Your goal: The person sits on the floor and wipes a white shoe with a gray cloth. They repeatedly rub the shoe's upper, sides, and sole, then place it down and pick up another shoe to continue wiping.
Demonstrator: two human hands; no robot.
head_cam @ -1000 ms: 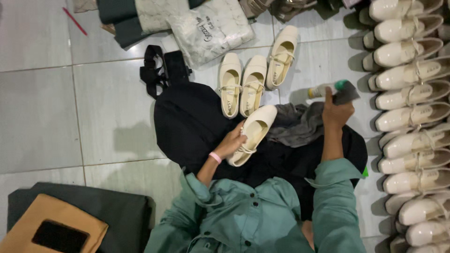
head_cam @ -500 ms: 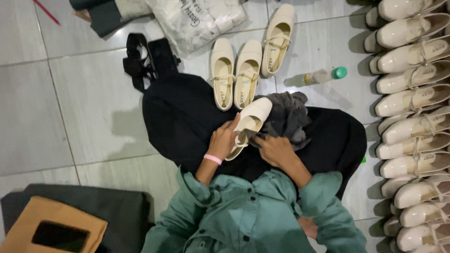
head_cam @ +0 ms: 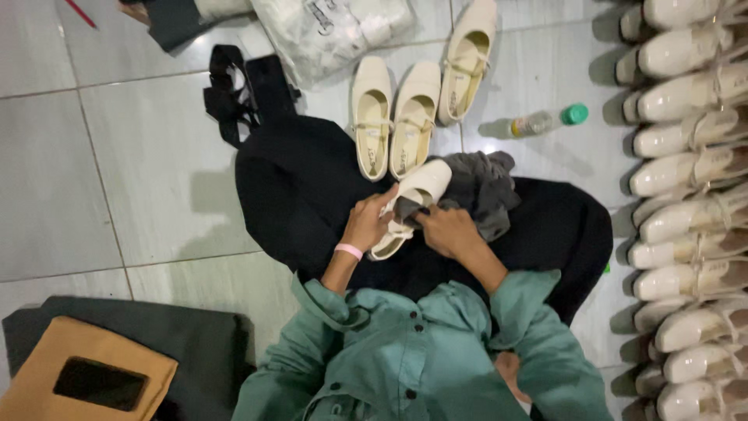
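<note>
From my feed, bare floor tiles (head_cam: 117,179) lie open at the far left, with a tan envelope (head_cam: 70,374) at the lower corner. My left hand (head_cam: 368,224) is closed around the cream shoe (head_cam: 413,204), which rests tilted on the black-clad lap. My right hand (head_cam: 448,231) presses a grey cloth (head_cam: 483,191) against it, fingers curled. Beyond, a small bottle (head_cam: 544,121) lies near the shoe row (head_cam: 693,179) lining the right edge.

Cream shoe (head_cam: 417,195), grey cloth (head_cam: 483,187), green-capped bottle (head_cam: 545,121)
</note>
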